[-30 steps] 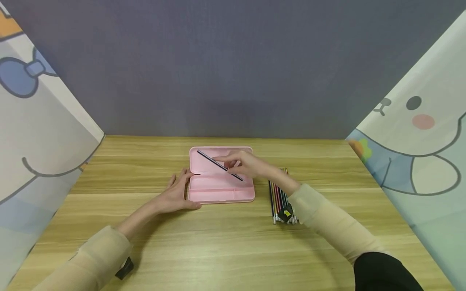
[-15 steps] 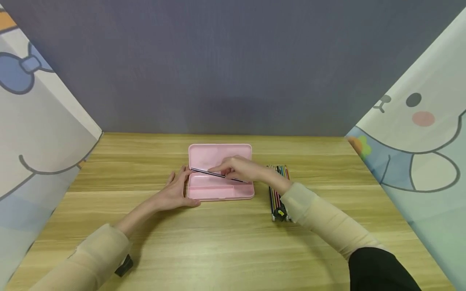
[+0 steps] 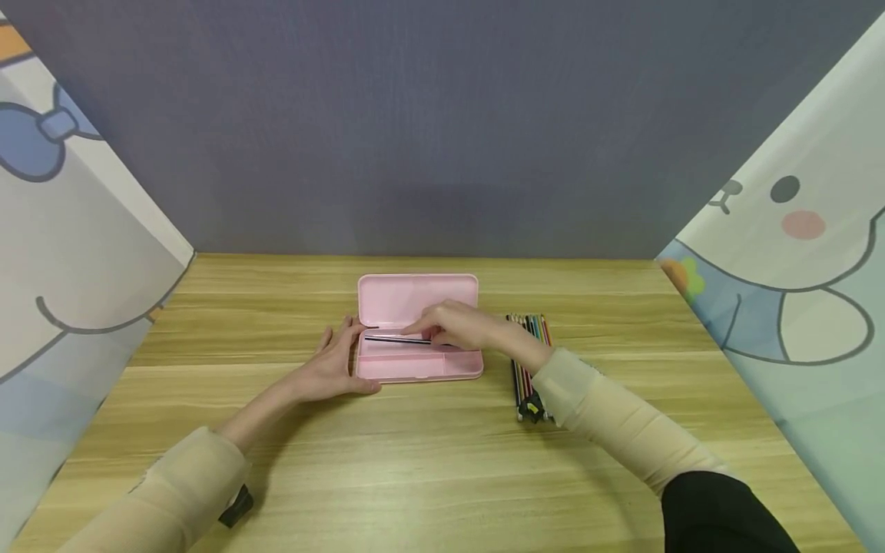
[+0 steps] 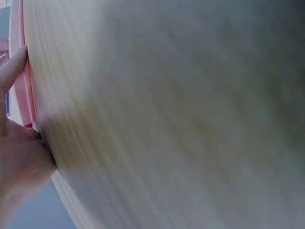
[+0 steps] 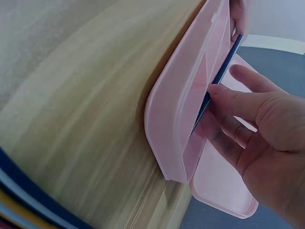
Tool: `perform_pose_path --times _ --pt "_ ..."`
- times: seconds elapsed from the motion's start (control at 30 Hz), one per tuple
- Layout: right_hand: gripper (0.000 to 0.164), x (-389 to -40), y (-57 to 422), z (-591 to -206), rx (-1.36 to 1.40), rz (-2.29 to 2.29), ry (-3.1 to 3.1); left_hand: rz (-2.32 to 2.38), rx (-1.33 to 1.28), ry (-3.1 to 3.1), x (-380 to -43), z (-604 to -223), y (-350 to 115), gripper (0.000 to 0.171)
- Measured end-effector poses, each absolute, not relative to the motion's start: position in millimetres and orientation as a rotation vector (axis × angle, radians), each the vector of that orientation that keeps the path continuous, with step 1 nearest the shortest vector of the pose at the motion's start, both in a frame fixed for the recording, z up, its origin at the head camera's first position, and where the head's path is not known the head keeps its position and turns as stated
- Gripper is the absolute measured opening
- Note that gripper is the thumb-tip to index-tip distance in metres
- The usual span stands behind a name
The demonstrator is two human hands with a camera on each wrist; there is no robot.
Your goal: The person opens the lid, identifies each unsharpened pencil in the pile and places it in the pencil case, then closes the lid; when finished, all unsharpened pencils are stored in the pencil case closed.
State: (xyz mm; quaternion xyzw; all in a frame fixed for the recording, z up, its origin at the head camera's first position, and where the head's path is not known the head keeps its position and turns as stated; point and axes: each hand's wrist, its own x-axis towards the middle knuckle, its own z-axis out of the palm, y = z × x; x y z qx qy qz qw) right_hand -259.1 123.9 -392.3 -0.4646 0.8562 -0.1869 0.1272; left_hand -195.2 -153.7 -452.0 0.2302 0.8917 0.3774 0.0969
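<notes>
A pink pencil case lies unfolded on the wooden table, its lid leaning back and its tray split into compartments. My left hand holds the case's left end, thumb at the front corner and index finger near the hinge. My right hand pinches a dark striped pencil between thumb and fingers. The pencil lies lengthwise over the long rear compartment. In the right wrist view the pencil looks dark blue and slants down inside the tray wall, its lower end hidden.
Several coloured pencils lie side by side right of the case, partly under the right sleeve. A small black device shows by that sleeve, another by the left one. A grey panel stands behind the table.
My right hand has lowered the pencil from above the lid into the rear compartment, turning it from steeply slanted to nearly level with the case. The left hand keeps its place.
</notes>
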Motion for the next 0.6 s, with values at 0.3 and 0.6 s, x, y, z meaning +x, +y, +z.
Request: perform_pose_path --times 0.3,0.6 --pt "0.052 -257.5 123.0 -397.8 -1.338 -0.563 2.483 1.119 0.677 2.628 -196.9 -454.8 -154.0 0.102" --pt "0.050 -256.1 124.4 -400.3 -1.311 -0.603 2.493 1.116 0.677 2.635 -197.5 -454.0 -155.0 0.100"
